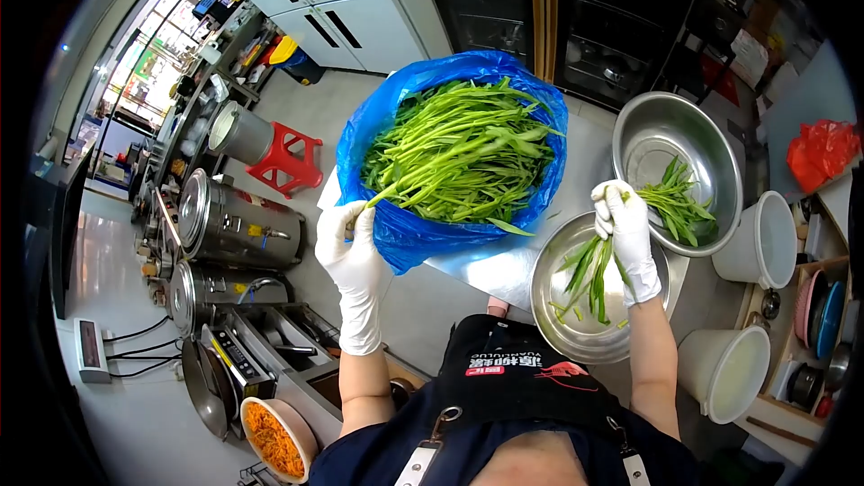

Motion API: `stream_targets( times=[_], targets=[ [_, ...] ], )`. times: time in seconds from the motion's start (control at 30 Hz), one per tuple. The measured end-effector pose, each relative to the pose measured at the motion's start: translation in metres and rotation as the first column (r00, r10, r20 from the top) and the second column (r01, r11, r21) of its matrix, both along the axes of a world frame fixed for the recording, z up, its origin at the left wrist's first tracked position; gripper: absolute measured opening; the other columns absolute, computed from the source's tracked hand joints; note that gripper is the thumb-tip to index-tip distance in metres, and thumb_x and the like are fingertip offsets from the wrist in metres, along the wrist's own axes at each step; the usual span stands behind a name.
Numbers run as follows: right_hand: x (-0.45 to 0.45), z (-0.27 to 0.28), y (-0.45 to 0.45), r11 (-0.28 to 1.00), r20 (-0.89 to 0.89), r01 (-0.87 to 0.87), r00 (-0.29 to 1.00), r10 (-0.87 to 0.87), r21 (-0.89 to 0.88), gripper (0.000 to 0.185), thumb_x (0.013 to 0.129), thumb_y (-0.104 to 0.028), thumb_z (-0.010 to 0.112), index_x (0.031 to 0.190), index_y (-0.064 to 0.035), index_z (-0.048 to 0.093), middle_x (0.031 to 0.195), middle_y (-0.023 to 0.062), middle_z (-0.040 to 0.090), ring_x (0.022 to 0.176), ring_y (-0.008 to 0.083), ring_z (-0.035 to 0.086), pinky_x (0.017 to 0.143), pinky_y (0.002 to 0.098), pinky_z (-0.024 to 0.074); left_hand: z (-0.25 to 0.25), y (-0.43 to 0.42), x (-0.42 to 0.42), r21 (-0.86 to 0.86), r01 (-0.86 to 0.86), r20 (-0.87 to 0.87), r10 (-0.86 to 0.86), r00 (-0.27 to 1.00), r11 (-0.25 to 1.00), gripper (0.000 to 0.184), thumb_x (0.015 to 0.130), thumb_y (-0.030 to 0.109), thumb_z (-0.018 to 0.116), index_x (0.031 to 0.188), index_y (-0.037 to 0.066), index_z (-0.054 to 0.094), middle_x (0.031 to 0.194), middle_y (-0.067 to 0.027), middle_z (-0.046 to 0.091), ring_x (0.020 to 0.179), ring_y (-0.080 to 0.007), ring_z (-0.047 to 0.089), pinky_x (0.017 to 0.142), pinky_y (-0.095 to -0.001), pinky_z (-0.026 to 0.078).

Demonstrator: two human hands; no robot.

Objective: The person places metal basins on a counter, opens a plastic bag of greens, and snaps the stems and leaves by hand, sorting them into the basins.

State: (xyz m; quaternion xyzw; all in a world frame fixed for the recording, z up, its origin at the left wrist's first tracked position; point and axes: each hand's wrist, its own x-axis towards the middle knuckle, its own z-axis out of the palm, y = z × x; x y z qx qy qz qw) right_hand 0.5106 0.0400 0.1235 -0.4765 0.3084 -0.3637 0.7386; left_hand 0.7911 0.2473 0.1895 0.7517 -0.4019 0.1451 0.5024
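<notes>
A blue plastic bag (357,139) lies open on the steel table, heaped with long green water spinach (459,148). At its near-left edge my left hand (349,247), in a white glove, pinches the end of a stem that stretches into the heap. My right hand (623,220), also gloved, is closed around a small bunch of water spinach stems with leaves (589,279) hanging down. Below it sits a shallow steel bowl (562,337) with a few short cut pieces inside. Beyond that, a deeper steel basin (643,130) holds leafy tips (675,202).
White buckets (756,238) stand at the right, near shelves with pans. On the left are a red stool (286,160), large steel pots (238,220) and a counter. A bowl of shredded orange food (274,441) sits at lower left. White cabinets (315,0) stand behind.
</notes>
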Motion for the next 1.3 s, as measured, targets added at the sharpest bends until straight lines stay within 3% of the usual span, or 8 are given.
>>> stream_targets(
  times=[0.27,0.53,0.63,0.77,0.9,1.0,1.13,1.3],
  targets=[
    [0.04,0.05,0.03,0.655,-0.115,0.064,0.967,-0.227,-0.753,0.016,0.086,-0.001,0.067,0.102,-0.0033,0.069,0.083,0.0039,0.067,0.068,0.0089,0.058,0.062,0.0219,0.0473,-0.001,0.009,-0.008,-0.036,0.164,0.357,-0.141,0.924,0.986,0.021,0.075,-0.01,0.072,0.092,0.001,0.066,0.083,-0.0077,0.063,0.074,-0.0194,0.057,0.067,-0.0284,0.047],
    [0.064,0.058,0.031,0.232,-0.352,-0.323,0.931,-0.095,-0.917,0.04,0.072,-0.006,0.066,0.112,-0.0098,0.066,0.08,0.0055,0.066,0.069,0.0246,0.066,0.06,0.0335,0.0532,-0.008,0.003,-0.022,0.001,0.288,0.321,-0.273,0.907,0.958,0.022,0.075,-0.007,0.073,0.094,0.001,0.067,0.081,-0.0074,0.062,0.074,-0.0195,0.057,0.068,-0.0287,0.047],
    [0.065,0.04,0.028,0.331,-0.332,-0.29,0.94,-0.079,-0.898,0.032,0.074,-0.005,0.066,0.106,-0.0076,0.069,0.082,0.0079,0.067,0.069,0.0219,0.067,0.06,0.0319,0.0521,-0.009,-0.01,-0.025,0.053,0.247,0.302,-0.251,0.92,0.968,0.023,0.07,-0.001,0.077,0.089,0.006,0.068,0.075,-0.0058,0.063,0.069,-0.0224,0.058,0.062,-0.031,0.046],
    [0.075,0.012,0.017,0.918,-0.283,-0.114,0.959,0.001,-0.38,0.014,0.087,-0.012,0.065,0.09,-0.0001,0.071,0.076,0.0042,0.067,0.065,0.0067,0.056,0.057,0.0252,0.0443,-0.028,-0.024,-0.035,0.142,0.303,0.208,-0.327,0.922,0.942,0.022,0.07,0.002,0.078,0.088,0.008,0.067,0.073,-0.0066,0.06,0.068,-0.0241,0.057,0.059,-0.0322,0.046],
    [0.068,0.018,-0.008,0.987,-0.248,0.15,0.956,-0.158,-0.052,0.015,0.09,-0.015,0.063,0.089,-0.004,0.073,0.07,-0.0041,0.061,0.062,0.0039,0.049,0.052,0.0212,0.0364,-0.035,-0.035,-0.043,0.205,0.263,0.088,-0.285,0.954,0.943,0.015,0.073,0.0,0.077,0.085,0.003,0.068,0.071,-0.0071,0.058,0.068,-0.0217,0.055,0.061,-0.0306,0.045],
    [0.058,0.037,0.006,0.915,-0.197,0.268,0.922,-0.334,-0.301,0.013,0.09,-0.016,0.065,0.096,-0.0057,0.071,0.08,-0.0014,0.065,0.061,0.0056,0.053,0.053,0.0259,0.0451,-0.035,-0.041,-0.043,0.238,0.27,-0.086,-0.256,0.963,0.933,0.014,0.075,0.005,0.077,0.087,0.002,0.07,0.071,-0.0076,0.059,0.066,-0.0205,0.056,0.061,-0.0303,0.046],
    [0.065,0.047,0.041,0.189,-0.128,-0.09,0.972,-0.199,-0.978,0.025,0.078,-0.007,0.065,0.103,-0.006,0.068,0.078,0.0083,0.062,0.063,0.0196,0.061,0.055,0.0331,0.0503,-0.028,-0.053,-0.057,0.256,0.405,-0.458,-0.259,0.85,0.878,0.015,0.081,0.01,0.074,0.092,0.001,0.07,0.076,-0.0067,0.064,0.07,-0.0162,0.061,0.066,-0.0277,0.049],
    [0.07,0.023,0.047,-0.015,-0.301,-0.317,0.913,-0.277,-0.948,0.044,0.071,-0.012,0.064,0.114,-0.0028,0.062,0.074,0.0054,0.056,0.064,0.0205,0.06,0.054,0.0328,0.0486,-0.024,-0.056,-0.064,0.066,0.588,-0.821,-0.291,0.491,0.806,0.019,0.09,0.015,0.068,0.096,-0.003,0.07,0.083,-0.0035,0.069,0.075,-0.0066,0.059,0.07,-0.0219,0.048]
  ],
)
